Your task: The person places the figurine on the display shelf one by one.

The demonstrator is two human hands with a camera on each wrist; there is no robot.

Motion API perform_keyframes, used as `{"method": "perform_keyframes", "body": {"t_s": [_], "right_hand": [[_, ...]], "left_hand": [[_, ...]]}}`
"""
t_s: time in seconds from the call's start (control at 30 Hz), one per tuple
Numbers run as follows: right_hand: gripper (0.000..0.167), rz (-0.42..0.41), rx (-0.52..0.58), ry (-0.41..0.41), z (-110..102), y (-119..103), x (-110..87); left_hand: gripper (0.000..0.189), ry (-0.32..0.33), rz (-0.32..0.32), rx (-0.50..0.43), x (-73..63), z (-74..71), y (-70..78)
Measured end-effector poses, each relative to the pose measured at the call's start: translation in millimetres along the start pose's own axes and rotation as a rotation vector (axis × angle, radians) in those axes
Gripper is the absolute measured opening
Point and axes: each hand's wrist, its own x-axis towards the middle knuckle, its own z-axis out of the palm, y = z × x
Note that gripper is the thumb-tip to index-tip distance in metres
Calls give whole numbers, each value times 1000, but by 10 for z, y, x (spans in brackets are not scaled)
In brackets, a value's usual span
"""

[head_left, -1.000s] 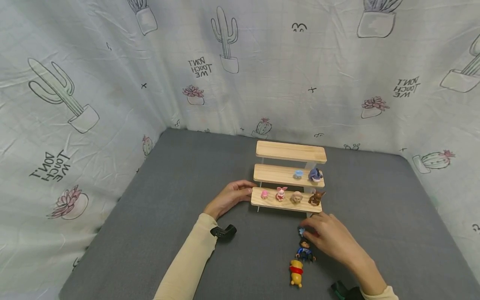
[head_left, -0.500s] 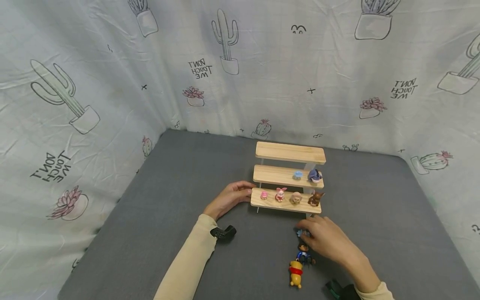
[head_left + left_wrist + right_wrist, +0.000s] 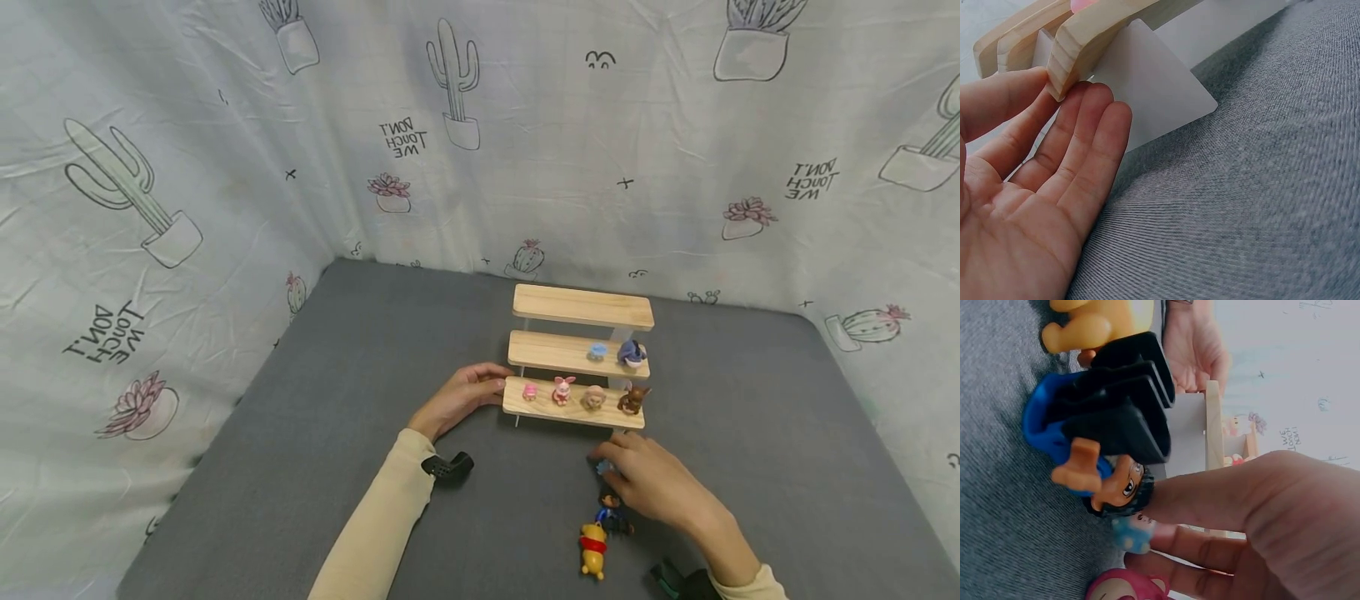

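A three-tier wooden display stand (image 3: 570, 406) stands on the grey cloth. My left hand (image 3: 465, 398) grips the left end of its lowest board, thumb at the board's end (image 3: 1072, 59) and fingers beneath. Just in front of the stand, my right hand (image 3: 660, 483) pinches a small light-blue figure (image 3: 1133, 534) with white spots, low over the cloth. Beside the thumb lies a black-haired toy figure (image 3: 1110, 425) in blue with black legs. A yellow bear figure (image 3: 592, 550) with a red band lies nearer me. Under the right fingers a magenta figure (image 3: 1124, 586) shows partly.
On the lowest board stand a small pink piece (image 3: 529, 392), a pink rabbit-eared figure (image 3: 562, 392), a beige figure (image 3: 593, 397) and a brown one (image 3: 632, 400). The middle board holds a light-blue piece (image 3: 597, 352) and a purple-blue figure (image 3: 632, 354). A printed curtain (image 3: 555, 125) hangs behind.
My right hand has shifted slightly toward me, with the light-blue figure at its fingertips. The black-haired figure has slid and turned a little, closer to the yellow bear. My left hand stays put.
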Motion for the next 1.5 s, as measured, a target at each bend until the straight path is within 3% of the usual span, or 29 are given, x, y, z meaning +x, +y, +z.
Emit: {"method": "perform_keyframes", "body": {"t_s": [0.33, 0.63, 0.87, 1.17, 1.5], "right_hand": [[17, -27, 92, 63, 0, -14, -1], [18, 43, 90, 66, -8, -50, 25], [22, 95, 161, 73, -35, -78, 40], [17, -13, 398, 165, -98, -59, 36], [21, -46, 483, 236, -199, -83, 41]], "left_hand": [[35, 0, 12, -3, -8, 7, 11], [33, 12, -1, -1, 3, -4, -2], [34, 14, 2, 0, 5, -9, 9], [35, 11, 2, 4, 7, -4, 15], [35, 4, 5, 5, 3, -9, 4]]}}
